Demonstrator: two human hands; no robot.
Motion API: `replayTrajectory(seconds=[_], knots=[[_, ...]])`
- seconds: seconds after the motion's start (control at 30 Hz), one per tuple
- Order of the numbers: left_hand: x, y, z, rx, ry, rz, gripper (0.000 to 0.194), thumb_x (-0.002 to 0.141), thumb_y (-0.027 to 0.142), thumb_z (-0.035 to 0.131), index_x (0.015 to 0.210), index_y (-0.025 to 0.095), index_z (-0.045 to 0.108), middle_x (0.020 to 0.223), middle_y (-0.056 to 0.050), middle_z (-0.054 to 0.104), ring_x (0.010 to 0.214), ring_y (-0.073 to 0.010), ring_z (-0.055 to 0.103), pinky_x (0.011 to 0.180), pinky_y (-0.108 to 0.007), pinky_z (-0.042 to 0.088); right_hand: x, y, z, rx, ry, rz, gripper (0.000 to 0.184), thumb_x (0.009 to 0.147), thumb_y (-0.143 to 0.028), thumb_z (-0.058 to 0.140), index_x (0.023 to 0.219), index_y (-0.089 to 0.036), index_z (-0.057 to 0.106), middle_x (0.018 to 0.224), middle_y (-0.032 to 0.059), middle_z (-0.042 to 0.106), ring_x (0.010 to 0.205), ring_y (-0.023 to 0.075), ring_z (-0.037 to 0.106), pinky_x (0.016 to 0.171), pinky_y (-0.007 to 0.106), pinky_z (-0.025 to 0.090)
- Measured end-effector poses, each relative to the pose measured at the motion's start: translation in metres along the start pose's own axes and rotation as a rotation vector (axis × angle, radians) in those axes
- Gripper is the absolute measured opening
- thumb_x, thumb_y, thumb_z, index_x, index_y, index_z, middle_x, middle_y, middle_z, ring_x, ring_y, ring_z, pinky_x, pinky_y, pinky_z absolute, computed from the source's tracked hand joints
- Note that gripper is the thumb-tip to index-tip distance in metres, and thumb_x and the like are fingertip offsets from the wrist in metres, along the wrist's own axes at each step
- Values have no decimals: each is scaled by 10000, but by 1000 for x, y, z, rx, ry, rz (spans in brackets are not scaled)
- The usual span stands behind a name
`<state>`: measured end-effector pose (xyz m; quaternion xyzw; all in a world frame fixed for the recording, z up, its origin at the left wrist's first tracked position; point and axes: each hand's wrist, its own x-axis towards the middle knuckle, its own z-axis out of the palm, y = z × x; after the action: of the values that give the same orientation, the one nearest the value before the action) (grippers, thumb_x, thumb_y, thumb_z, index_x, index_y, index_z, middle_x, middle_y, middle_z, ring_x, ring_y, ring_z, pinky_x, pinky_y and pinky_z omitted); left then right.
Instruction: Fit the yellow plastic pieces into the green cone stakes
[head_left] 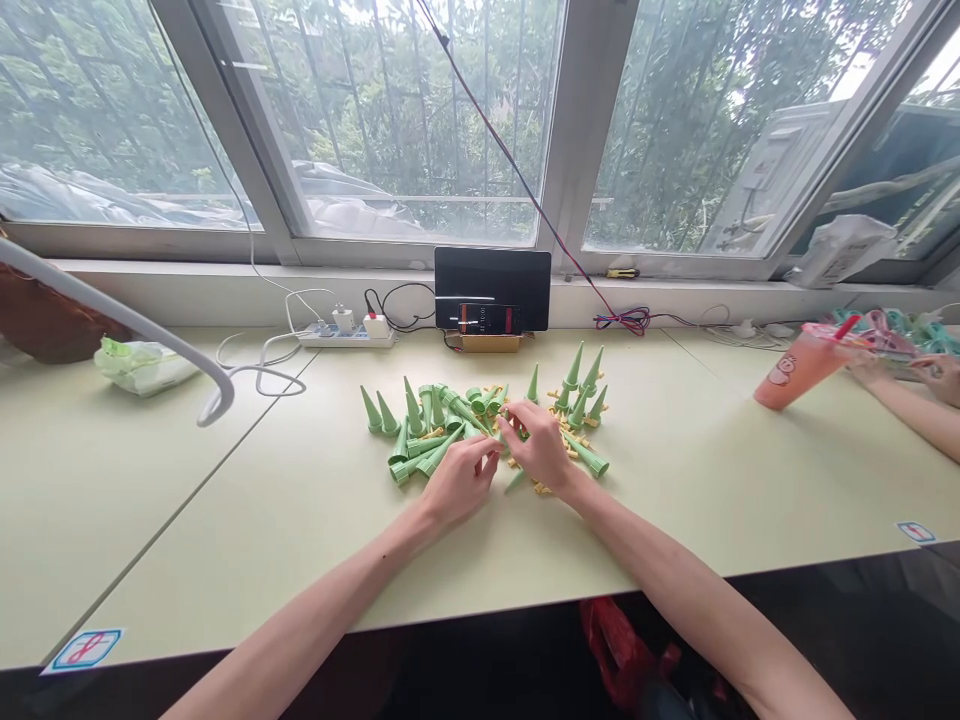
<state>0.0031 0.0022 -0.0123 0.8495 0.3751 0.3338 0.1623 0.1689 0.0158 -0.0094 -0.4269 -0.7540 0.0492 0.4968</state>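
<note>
My left hand (463,477) and my right hand (541,447) meet over a heap of parts, fingertips pinched close together. Between them a small bit of a green plastic spike (505,424) shows; the fingers hide most of it. Left of my hands lie many green cone-shaped spikes (427,446), some upright, others on their sides. On the right, several spikes stand point up (574,368) among small yellow plastic pieces (574,446). One more green spike (592,458) lies on its side by my right wrist.
A phone (489,319) leans before a dark screen (493,275) at the wall. Left are a power strip (349,335), a white curved bar (217,400) and a plastic bag (142,367). Right, a co-worker's arm (911,405) reaches in beside a pink drink cup (799,370).
</note>
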Motion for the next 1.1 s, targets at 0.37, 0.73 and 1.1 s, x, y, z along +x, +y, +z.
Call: replayTrajectory(seconds=[0.37,0.73,1.1], knots=[[0,5,-3,-28,-21,-11,223,873,76,448,807,164,642,612,25,520,525,-105,390,581,-228,345,-3,-2,1,-18,-31,-107,187,998,-232,426,990,-205,611,897,66,651,754,160,607,690,277,509],[-3,4,0,-23,-59,-21,256,896,111,458,963,157,701,529,55,464,487,-93,368,571,-216,328,55,4,-16,-100,-11,-91,188,991,-198,444,938,-176,623,874,68,646,735,158,590,677,263,463],[-3,6,3,-5,-59,-19,284,904,131,454,964,170,729,547,31,534,498,-105,413,589,-224,364,101,48,2,-225,-219,260,212,911,-112,498,728,-173,585,594,4,548,544,133,537,559,242,381]])
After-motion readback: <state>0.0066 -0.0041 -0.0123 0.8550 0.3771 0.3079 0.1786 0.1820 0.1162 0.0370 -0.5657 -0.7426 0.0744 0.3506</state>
